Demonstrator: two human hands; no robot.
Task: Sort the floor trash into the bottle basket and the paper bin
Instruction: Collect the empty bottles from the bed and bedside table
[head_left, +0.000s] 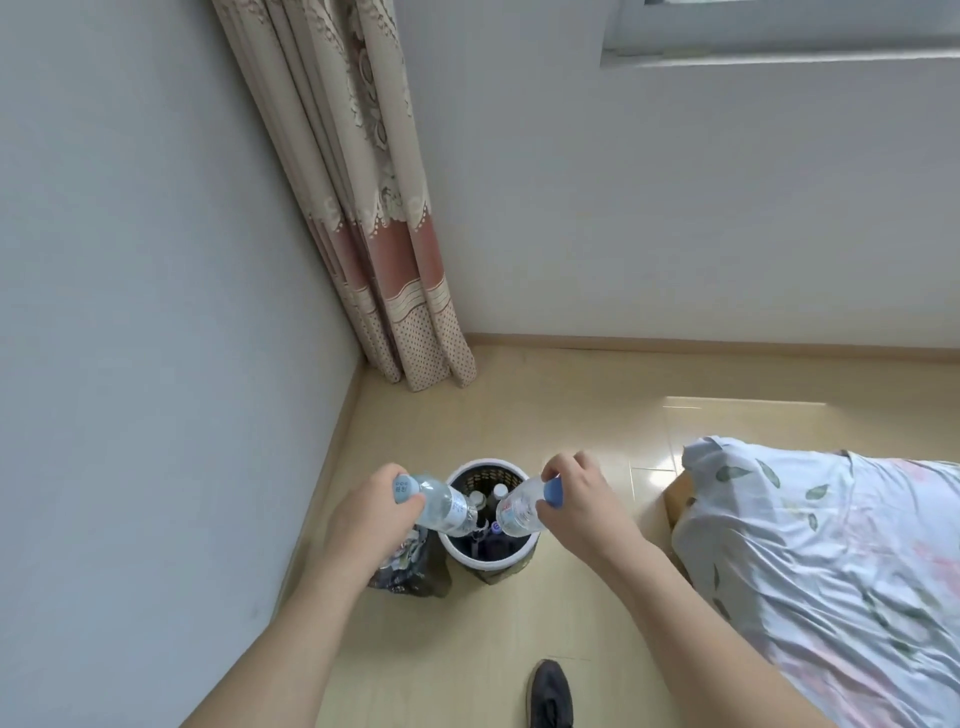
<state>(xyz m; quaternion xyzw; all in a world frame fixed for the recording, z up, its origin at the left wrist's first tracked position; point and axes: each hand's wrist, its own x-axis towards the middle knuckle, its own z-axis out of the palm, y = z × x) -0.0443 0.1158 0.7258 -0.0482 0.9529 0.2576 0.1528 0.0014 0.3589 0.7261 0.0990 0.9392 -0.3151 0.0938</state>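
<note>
A round basket with a white rim (485, 559) stands on the floor near the left wall, and several bottles stand inside it. My left hand (371, 512) grips a clear plastic bottle (444, 506) by its blue cap end, tilted over the basket's left rim. My right hand (576, 499) pinches a second clear bottle (519, 512) at its blue cap, tilted over the basket's right side. A dark bag or bin (410, 569) holding crumpled stuff sits just left of the basket, partly hidden by my left arm.
A bed with a leaf-print sheet (810, 561) fills the right side. A patterned curtain (384, 249) hangs in the corner. The left wall runs close by the basket. My dark shoe (550, 693) stands on the tan floor at the bottom.
</note>
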